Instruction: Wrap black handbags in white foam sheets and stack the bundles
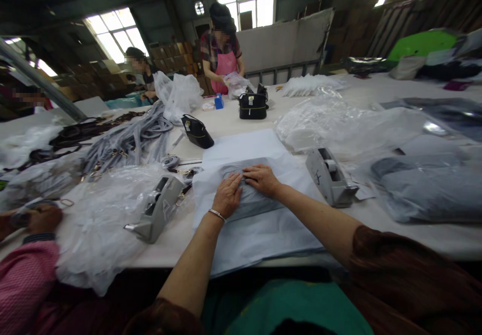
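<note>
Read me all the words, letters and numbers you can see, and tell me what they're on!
"A", or something like it: the left tape dispenser; too blurred to be sure.
"F", perhaps: the right tape dispenser; also unclear.
Tags on the tilted black handbag and the upright black handbag: too small to read.
No whole words can be read.

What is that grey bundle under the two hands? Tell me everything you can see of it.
The grey bundle is low and roughly boxy, with a fairly flat top creased near the fingers. Its covering looks thin and soft, perhaps plastic or paper; what is inside cannot be seen. It lies on pale sheets near the table's front edge, between two grey tape dispensers. The left hand and right hand rest on top, hiding part of it.
</note>
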The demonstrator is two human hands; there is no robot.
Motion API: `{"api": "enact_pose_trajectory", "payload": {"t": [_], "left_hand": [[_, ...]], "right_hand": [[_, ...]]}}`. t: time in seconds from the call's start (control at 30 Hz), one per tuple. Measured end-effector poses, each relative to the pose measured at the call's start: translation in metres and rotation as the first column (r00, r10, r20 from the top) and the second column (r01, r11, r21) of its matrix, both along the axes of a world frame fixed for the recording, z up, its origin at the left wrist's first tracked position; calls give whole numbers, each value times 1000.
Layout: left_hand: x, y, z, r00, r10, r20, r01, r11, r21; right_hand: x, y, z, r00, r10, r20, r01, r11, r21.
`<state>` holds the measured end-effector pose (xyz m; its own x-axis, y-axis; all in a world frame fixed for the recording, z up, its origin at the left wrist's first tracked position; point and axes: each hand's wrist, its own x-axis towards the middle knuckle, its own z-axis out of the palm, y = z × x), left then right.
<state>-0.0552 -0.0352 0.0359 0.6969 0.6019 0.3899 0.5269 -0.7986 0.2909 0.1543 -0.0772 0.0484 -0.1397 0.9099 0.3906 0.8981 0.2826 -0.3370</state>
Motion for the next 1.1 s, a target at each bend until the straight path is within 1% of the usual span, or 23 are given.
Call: {"api": "enact_pose_trajectory", "payload": {"t": [0.07, 0.1, 0.17, 0.2, 0.23, 0.27, 0.3, 0.33, 0.37, 0.43, 0.47, 0.5, 0.53, 0.63, 0.77, 0.8, 0.83, 0.87, 0.97, 1.03, 1.1], "left_hand": [[-4, 5, 2, 998, 17, 62, -17, 1000, -1], [-8, 8, 5, 996, 49, 73, -49, 999, 3], [-15, 8, 15, 985, 164, 45, -165, 986, 35], [-17, 6, 21, 973, 231, 26, -233, 970, 70], [-19, 2, 27, 958, 286, 18, -286, 951, 116], [-19, -5, 33, 949, 315, 26, -314, 935, 165], [-18, -12, 38, 952, 303, 42, -305, 929, 209], [-15, -20, 41, 968, 247, 48, -252, 937, 243], [-12, -27, 43, 987, 159, 31, -161, 951, 263], [-6, -37, 38, 997, -31, -70, 47, 966, 253], [-4, -39, 34, 988, -88, -130, 116, 967, 229], [-3, -39, 28, 977, -111, -182, 148, 968, 203], [-3, -38, 23, 970, -103, -222, 145, 972, 183], [-6, -29, 10, 958, -38, -284, 84, 984, 154], [-9, -23, 6, 954, -35, -297, 79, 987, 138], [-9, -23, 6, 955, -37, -294, 80, 988, 134], [-9, -24, 6, 957, -37, -289, 78, 988, 133], [-9, -24, 6, 958, -36, -285, 76, 988, 132], [-9, -25, 5, 960, -35, -279, 73, 989, 128], [-9, -25, 5, 961, -35, -275, 72, 989, 125], [-9, -24, 5, 963, -34, -266, 71, 989, 130]], "right_hand": [[2, 2, -3, 999, 5, -32, -5, 1000, 6], [2, 3, -4, 999, 7, -46, -7, 1000, 5], [2, 4, -5, 998, 7, -69, -7, 1000, 5], [2, 4, -6, 997, 8, -77, -7, 1000, 6], [2, 4, -6, 997, 9, -82, -9, 1000, 8], [2, 4, -6, 996, 11, -87, -10, 1000, 12], [2, 4, -6, 996, 12, -90, -10, 1000, 17], [2, 4, -6, 996, 11, -91, -9, 1000, 22], [2, 4, -6, 996, 9, -89, -6, 1000, 25], [1, 4, -6, 997, -6, -80, 8, 1000, 27], [0, 3, -6, 997, -14, -72, 16, 1000, 25], [-1, 3, -6, 998, -18, -64, 20, 1000, 24], [-2, 2, -6, 998, -19, -58, 21, 999, 27], [0, 1, -7, 999, 1, -37, 1, 999, 45], [20, 1, -6, 995, 86, 46, -87, 996, 27], [27, 1, -4, 994, 81, 73, -83, 996, 18], [35, 1, -1, 993, 51, 102, -52, 999, 8], [41, -1, 2, 991, -5, 130, 6, 1000, -7], [60, -12, 16, 960, -196, 198, 211, 976, -55], [74, -28, 26, 953, -238, 188, 248, 968, -30], [94, -50, 37, 961, -253, 111, 247, 967, 65]]}}
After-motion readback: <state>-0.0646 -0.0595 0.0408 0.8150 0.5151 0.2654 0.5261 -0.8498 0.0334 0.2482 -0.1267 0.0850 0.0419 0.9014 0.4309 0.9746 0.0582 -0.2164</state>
